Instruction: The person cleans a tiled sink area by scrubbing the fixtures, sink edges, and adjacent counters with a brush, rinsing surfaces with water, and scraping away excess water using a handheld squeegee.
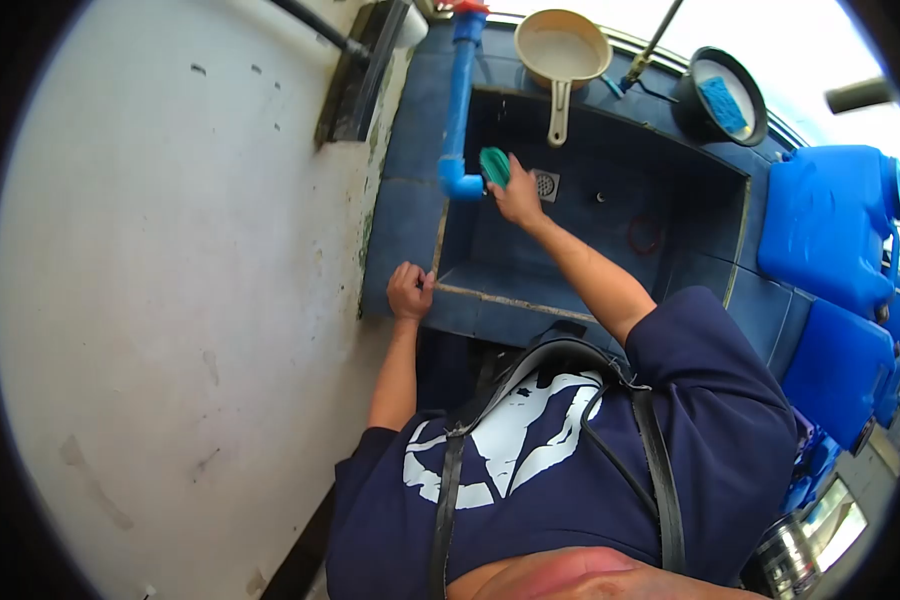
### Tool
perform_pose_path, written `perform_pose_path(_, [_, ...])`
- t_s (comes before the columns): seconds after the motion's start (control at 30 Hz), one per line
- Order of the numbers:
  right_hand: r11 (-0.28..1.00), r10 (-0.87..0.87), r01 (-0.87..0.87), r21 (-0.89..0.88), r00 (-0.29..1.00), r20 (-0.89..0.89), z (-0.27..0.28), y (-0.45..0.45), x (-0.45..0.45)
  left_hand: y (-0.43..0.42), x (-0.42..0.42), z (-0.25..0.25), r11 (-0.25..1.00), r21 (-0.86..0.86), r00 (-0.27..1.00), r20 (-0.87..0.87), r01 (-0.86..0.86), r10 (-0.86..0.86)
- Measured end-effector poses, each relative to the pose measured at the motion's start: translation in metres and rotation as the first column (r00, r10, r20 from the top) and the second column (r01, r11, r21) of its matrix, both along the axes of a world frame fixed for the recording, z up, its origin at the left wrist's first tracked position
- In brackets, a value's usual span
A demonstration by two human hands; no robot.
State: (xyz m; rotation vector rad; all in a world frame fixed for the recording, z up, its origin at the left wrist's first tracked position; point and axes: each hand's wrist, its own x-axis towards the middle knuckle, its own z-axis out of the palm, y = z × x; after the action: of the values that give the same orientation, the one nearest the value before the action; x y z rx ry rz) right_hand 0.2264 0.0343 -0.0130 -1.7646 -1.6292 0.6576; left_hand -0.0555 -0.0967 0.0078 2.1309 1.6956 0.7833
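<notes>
My right hand (518, 195) reaches into the dark blue tiled sink (610, 245). It grips a green oval scrub brush (495, 167), held near the sink's back left side, just right of the blue pipe's elbow (462, 185). The drain grate (546, 186) lies right beside this hand. My left hand (410, 291) rests on the tiled ledge at the sink's front left corner, its fingers curled in and closed. Nothing shows in it.
A cream dipper (562, 48) sits on the back ledge, handle over the basin. Right of it, a black basin (705, 110) holds a blue sponge (723, 104). Blue jerrycans (828, 225) line the right side. A white wall (180, 300) stands close on the left.
</notes>
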Motion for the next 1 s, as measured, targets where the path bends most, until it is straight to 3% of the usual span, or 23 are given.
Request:
perform_pose_path(0.03, [0.975, -0.104, 0.077, -0.207, 0.987, -0.123, -0.013, -0.009, 0.009, 0.001, 0.001, 0.000, 1.000, 0.018, 1.000, 0.002, 0.021, -0.021])
perform_pose_path(0.1, [0.975, -0.131, 0.097, -0.199, 0.978, -0.165, -0.031, -0.040, 0.034, 0.001, 0.002, 0.000, 1.000, -0.011, 0.999, -0.034, -0.013, 0.013])
perform_pose_path(0.17, [0.983, -0.032, 0.003, -0.184, 0.988, -0.150, -0.025, -0.077, 0.065, 0.004, 0.008, 0.000, 0.999, -0.038, 1.000, -0.016, -0.020, 0.019])
perform_pose_path(0.23, [0.945, -0.015, -0.012, -0.328, 0.997, -0.079, -0.020, -0.116, 0.096, 0.007, 0.015, -0.013, 0.962, -0.141, 0.971, -0.083, -0.234, 0.224])
perform_pose_path(0.27, [0.944, -0.041, 0.014, -0.329, 0.996, -0.073, -0.019, -0.137, 0.111, 0.014, 0.028, -0.010, 0.968, -0.143, 0.977, -0.077, -0.209, 0.199])
perform_pose_path(0.33, [0.933, -0.091, 0.070, -0.352, 0.995, -0.044, -0.017, -0.175, 0.140, 0.034, 0.073, 0.009, 0.965, -0.229, 0.919, 0.340, -0.125, 0.200])
perform_pose_path(0.5, [0.895, -0.275, 0.247, -0.370, 0.961, -0.022, -0.006, -0.241, 0.200, 0.130, 0.215, 0.050, 0.999, -0.031, 0.923, 0.385, 0.040, -0.025])
perform_pose_path(0.57, [0.880, -0.330, 0.306, -0.364, 0.944, -0.003, -0.001, -0.254, 0.218, 0.178, 0.263, 0.044, 0.998, -0.061, 0.917, 0.397, -0.023, 0.046])
perform_pose_path(0.63, [0.858, -0.422, 0.404, -0.318, 0.907, 0.016, 0.000, -0.266, 0.232, 0.227, 0.295, 0.032, 0.977, -0.210, 0.929, 0.368, 0.032, 0.048])
perform_pose_path(0.7, [0.848, -0.450, 0.429, -0.312, 0.893, 0.002, 0.007, -0.276, 0.242, 0.247, 0.316, 0.068, 0.716, -0.682, 0.834, 0.474, 0.146, 0.282])
perform_pose_path(0.73, [0.836, -0.481, 0.453, -0.310, 0.877, -0.017, 0.010, -0.280, 0.247, 0.255, 0.322, 0.057, 0.664, -0.702, 0.705, 0.606, 0.258, 0.367])
perform_pose_path(0.77, [0.836, -0.483, 0.456, -0.306, 0.875, -0.015, 0.013, -0.285, 0.250, 0.256, 0.322, 0.058, 0.583, -0.755, 0.646, 0.611, 0.301, 0.457])
perform_pose_path(0.83, [0.826, -0.517, 0.492, -0.274, 0.855, -0.024, 0.007, -0.300, 0.256, 0.246, 0.317, 0.054, 0.676, -0.659, 0.663, 0.671, 0.328, 0.332])
perform_pose_path(1.0, [0.792, -0.555, 0.532, -0.301, 0.832, 0.011, 0.000, -0.327, 0.258, 0.188, 0.275, 0.074, 0.673, -0.671, 0.634, 0.674, 0.311, 0.378])
